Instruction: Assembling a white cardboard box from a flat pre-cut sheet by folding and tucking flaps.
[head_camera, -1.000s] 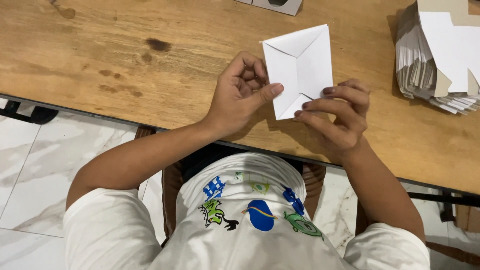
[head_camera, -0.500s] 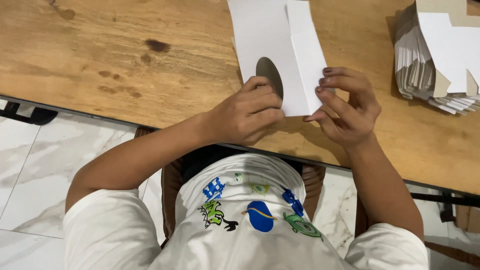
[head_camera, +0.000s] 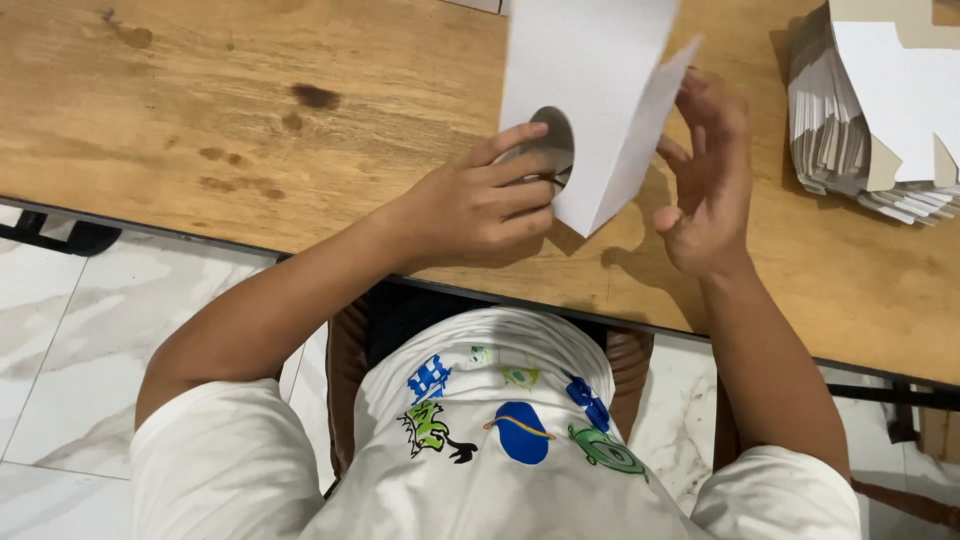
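Left hand (head_camera: 480, 205) pinches the white card sleeve (head_camera: 590, 100) by its round window, held above the table (head_camera: 200, 120); right hand (head_camera: 710, 180) open beside its flap; judged light, thin, easily creased, best gripped at edges.

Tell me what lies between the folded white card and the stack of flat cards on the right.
In the head view, only the open right hand and bare wooden table lie between the white card and the stack.
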